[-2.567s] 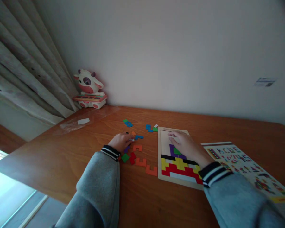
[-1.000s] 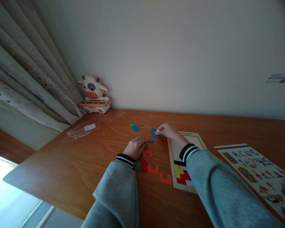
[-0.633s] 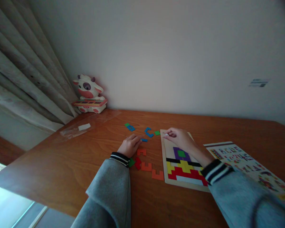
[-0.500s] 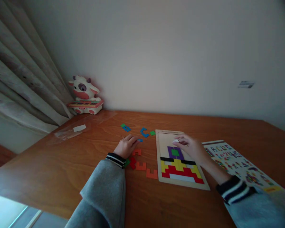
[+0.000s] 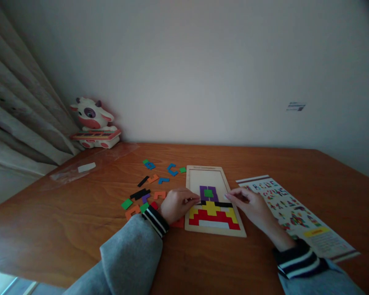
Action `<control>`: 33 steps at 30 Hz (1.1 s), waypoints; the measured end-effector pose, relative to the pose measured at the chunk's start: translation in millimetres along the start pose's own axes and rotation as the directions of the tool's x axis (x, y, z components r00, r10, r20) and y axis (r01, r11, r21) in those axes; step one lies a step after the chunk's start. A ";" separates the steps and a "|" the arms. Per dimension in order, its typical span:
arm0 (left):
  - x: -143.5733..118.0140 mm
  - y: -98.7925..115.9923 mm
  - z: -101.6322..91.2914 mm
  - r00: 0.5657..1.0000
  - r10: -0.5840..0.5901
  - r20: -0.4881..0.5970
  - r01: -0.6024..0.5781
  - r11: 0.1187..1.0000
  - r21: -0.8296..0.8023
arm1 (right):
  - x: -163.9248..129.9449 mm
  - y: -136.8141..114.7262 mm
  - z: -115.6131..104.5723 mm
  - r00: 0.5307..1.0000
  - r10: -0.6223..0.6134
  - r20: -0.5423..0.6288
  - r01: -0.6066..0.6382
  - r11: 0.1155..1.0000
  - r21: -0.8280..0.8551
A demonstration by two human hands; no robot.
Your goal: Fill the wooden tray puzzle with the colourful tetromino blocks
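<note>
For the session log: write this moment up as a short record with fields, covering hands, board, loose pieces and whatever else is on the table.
left hand: left hand rests at the left edge of the puzzle board, fingertips touching it
right hand: right hand at the board's right edge; whether it holds a piece cannot be told
board: near part filled with red, yellow, black, purple and green pieces; far part bare
loose pieces: loose pieces scattered left of the board
table: wooden table
other: pattern sheet right of the board; cow toy at the far left corner; plastic bag near it
</note>
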State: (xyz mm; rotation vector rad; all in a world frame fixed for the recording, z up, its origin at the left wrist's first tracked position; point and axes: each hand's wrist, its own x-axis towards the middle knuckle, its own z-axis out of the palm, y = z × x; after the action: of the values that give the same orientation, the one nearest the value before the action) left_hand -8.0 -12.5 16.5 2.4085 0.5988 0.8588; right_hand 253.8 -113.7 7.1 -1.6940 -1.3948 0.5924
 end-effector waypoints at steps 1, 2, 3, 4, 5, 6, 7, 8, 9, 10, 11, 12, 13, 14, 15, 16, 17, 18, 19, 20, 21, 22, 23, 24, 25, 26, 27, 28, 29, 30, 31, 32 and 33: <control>-0.3 -0.1 -0.1 1.000 -0.006 0.013 0.006 1.000 0.008 | -0.6 0.1 1.0 0.999 0.008 0.040 -0.008 1.000 0.001; -0.6 -0.3 -0.3 1.000 -0.012 0.022 0.012 1.000 0.014 | -1.2 0.0 2.0 0.997 0.018 0.076 -0.018 1.000 -0.002; -0.7 -0.5 -0.3 1.000 -0.017 0.027 0.016 1.000 0.018 | -1.8 -0.4 2.9 0.994 0.032 0.109 -0.031 0.999 -0.015; -0.9 -0.8 -0.1 0.999 -0.017 0.033 0.016 1.000 0.018 | -2.6 -1.0 3.6 0.990 0.046 0.134 -0.042 0.998 -0.037; -1.0 -1.3 0.5 0.999 -0.005 0.044 0.004 1.000 0.015 | -3.4 -1.5 4.2 0.986 0.059 0.154 -0.050 0.997 -0.060; -1.1 -1.9 1.3 0.998 0.016 0.055 -0.016 1.000 0.009 | -4.2 -2.0 4.8 0.983 0.069 0.169 -0.056 0.995 -0.081; -1.1 -2.8 2.4 0.997 0.042 0.067 -0.042 0.999 0.000 | -5.1 -2.3 5.4 0.981 0.073 0.177 -0.056 0.994 -0.099; -1.1 -3.8 3.8 0.994 0.070 0.080 -0.070 0.998 -0.009 | -5.8 -2.5 6.0 0.981 0.069 0.179 -0.049 0.992 -0.114; -1.0 -5.0 5.2 0.991 0.098 0.091 -0.097 0.995 -0.017 | -6.4 -2.7 6.7 0.983 0.056 0.175 -0.035 0.992 -0.123; -0.7 -6.2 6.7 0.988 0.122 0.097 -0.120 0.993 -0.020 | -6.9 -2.7 7.5 0.986 0.041 0.164 -0.019 0.991 -0.131; -0.3 -7.2 8.0 0.986 0.138 0.097 -0.137 0.990 -0.014 | -7.1 -2.8 8.1 0.988 0.026 0.152 -0.004 0.990 -0.143; 0.1 -8.0 9.1 0.985 0.149 0.093 -0.149 0.989 -0.001 | -7.2 -2.9 8.7 0.990 0.011 0.140 0.012 0.987 -0.159; 0.6 -8.5 9.8 0.984 0.158 0.086 -0.160 0.987 0.017 | -7.2 -3.0 9.1 0.991 -0.002 0.132 0.025 0.984 -0.176; 0.9 -8.8 10.1 0.983 0.165 0.074 -0.169 0.985 0.038 | -7.1 -3.0 9.4 0.992 -0.011 0.129 0.036 0.981 -0.192; 1.0 -8.9 9.9 0.983 0.173 0.059 -0.177 0.982 0.061 | -6.9 -2.8 9.7 0.992 -0.017 0.127 0.043 0.978 -0.205; 0.8 -8.7 9.2 0.982 0.184 0.048 -0.187 0.979 0.081 | -6.8 -2.5 9.8 0.992 -0.018 0.125 0.045 0.975 -0.217; 0.2 -8.4 8.0 0.979 0.201 0.042 -0.204 0.974 0.096 | -6.7 -1.9 10.0 0.992 -0.016 0.122 0.044 0.973 -0.226; -0.8 -8.0 6.4 0.974 0.223 0.045 -0.227 0.968 0.110 | -6.8 -1.0 10.2 0.993 -0.011 0.120 0.038 0.972 -0.230; -2.1 -7.5 4.5 0.966 0.251 0.060 -0.257 0.958 0.128 | -6.9 0.2 10.4 0.993 -0.004 0.122 0.032 0.973 -0.230; -3.6 -6.7 2.4 0.956 0.281 0.084 -0.291 0.945 0.150 | -7.2 1.5 10.7 0.992 0.001 0.123 0.027 0.974 -0.226; -5.2 -5.8 0.3 0.944 0.308 0.114 -0.325 0.929 0.176 | -7.6 3.0 10.9 0.992 0.001 0.125 0.027 0.975 -0.221; -6.7 -4.7 -1.6 0.933 0.330 0.142 -0.353 0.913 0.203 | -8.0 4.4 11.2 0.992 -0.003 0.123 0.030 0.976 -0.216; -8.0 -3.6 -3.3 0.925 0.344 0.162 -0.375 0.899 0.226 | -8.3 5.7 11.5 0.993 -0.008 0.119 0.033 0.977 -0.211; -8.9 -2.6 -4.5 0.920 0.350 0.175 -0.385 0.890 0.244 | -8.6 6.8 11.8 0.994 -0.011 0.112 0.035 0.977 -0.208; -9.5 -1.6 -5.4 0.918 0.353 0.182 -0.391 0.885 0.254 | -8.8 7.8 12.1 0.995 -0.012 0.104 0.033 0.978 -0.206; -9.7 -0.9 -6.0 0.916 0.356 0.187 -0.396 0.881 0.260 | -8.8 8.7 12.4 0.995 -0.009 0.097 0.029 0.979 -0.203; -9.7 -0.5 -6.3 0.913 0.360 0.193 -0.402 0.876 0.265 | -8.6 9.6 12.7 0.996 -0.003 0.092 0.021 0.980 -0.198; -9.7 -0.4 -6.5 0.908 0.366 0.205 -0.412 0.871 0.268 | -8.3 10.5 13.1 0.996 0.003 0.089 0.014 0.981 -0.192; -9.6 -0.6 -6.6 0.901 0.374 0.220 -0.424 0.864 0.269 | -7.9 11.3 13.4 0.996 0.008 0.087 0.009 0.982 -0.187; -9.5 -1.1 -6.6 0.895 0.381 0.233 -0.435 0.859 0.270 | -7.4 12.1 13.6 0.996 0.010 0.088 0.006 0.983 -0.182; -9.6 -1.6 -6.5 0.890 0.387 0.243 -0.445 0.854 0.268 | -7.0 12.7 13.7 0.996 0.011 0.092 0.005 0.984 -0.179; -9.7 -2.0 -6.4 0.887 0.391 0.245 -0.450 0.853 0.265 | -6.6 13.1 13.7 0.995 0.012 0.098 0.006 0.984 -0.179; -9.8 -2.2 -6.3 0.886 0.395 0.242 -0.451 0.854 0.260 | -6.4 13.1 13.5 0.995 0.010 0.103 0.009 0.984 -0.180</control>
State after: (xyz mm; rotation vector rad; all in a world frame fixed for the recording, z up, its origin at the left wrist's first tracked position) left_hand -19.7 -14.2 15.0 2.9344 0.1273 0.7433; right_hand 248.6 -116.0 -11.9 -1.8284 -1.5619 0.5758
